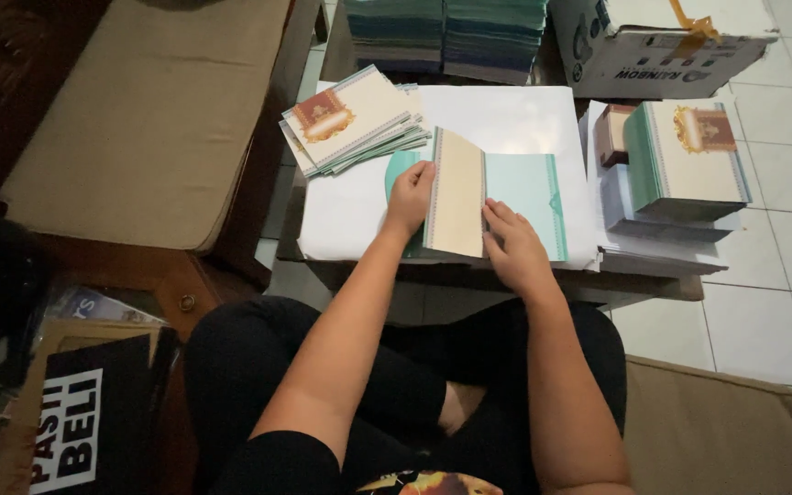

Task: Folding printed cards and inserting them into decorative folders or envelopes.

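Folding a card (497,206) on the white sheet (506,115) that covers the low table in front of my knees, I have its cream flap standing up along the crease and its pale green inside lying flat to the right. My left hand (412,192) pinches the top left edge of the flap, fingers curled round it. My right hand (513,246) lies open and flat, fingertips pressing beside the crease.

Just behind my left hand sits one fanned pile of finished cards (352,119), nothing between it and the card. To the right, near the table edge, stands one neat stack of cards (685,156) on a heap of white papers (662,243). Further back are two tall stacks of green and blue sheets (446,32) and one cardboard box (657,41). A brown cushion (139,110) lies well off to the left.
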